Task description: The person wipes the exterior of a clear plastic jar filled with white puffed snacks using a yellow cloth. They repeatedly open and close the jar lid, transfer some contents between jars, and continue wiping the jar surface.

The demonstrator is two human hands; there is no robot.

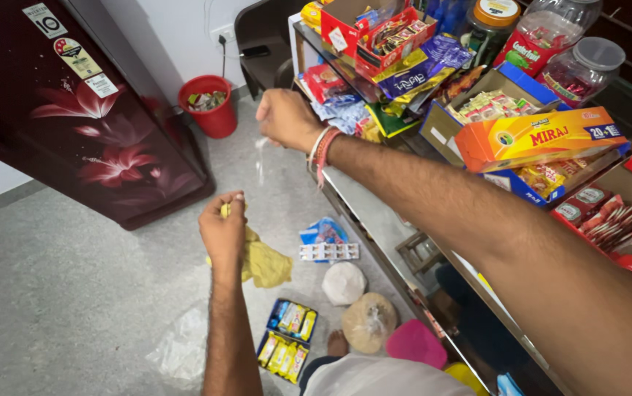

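the left hand (222,227) has its fingers clamped on one yellow cloth (264,262), which hangs below it above the floor. the right hand (286,117) pinches one thin clear strip (260,158), its long axis vertical, blurred and hard to identify.

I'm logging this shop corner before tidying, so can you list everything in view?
Fridge: one, dark maroon with flower print, upper left.
Bucket: one, red, holding scraps, by the wall.
Counter: one, glass-topped, right side.
Orange carton: one, on the counter.
Jars: three, clear, at the counter's back.
Red display box: one, full of snack packets, counter top.
Blue tray: one, with yellow packets, on the floor.
Tied bags: two, one white, one brownish, on the floor.
Yellow cloth: one, in the left hand.
Left hand: closed on the cloth.
Right hand: raised, pinching a thin clear strip.
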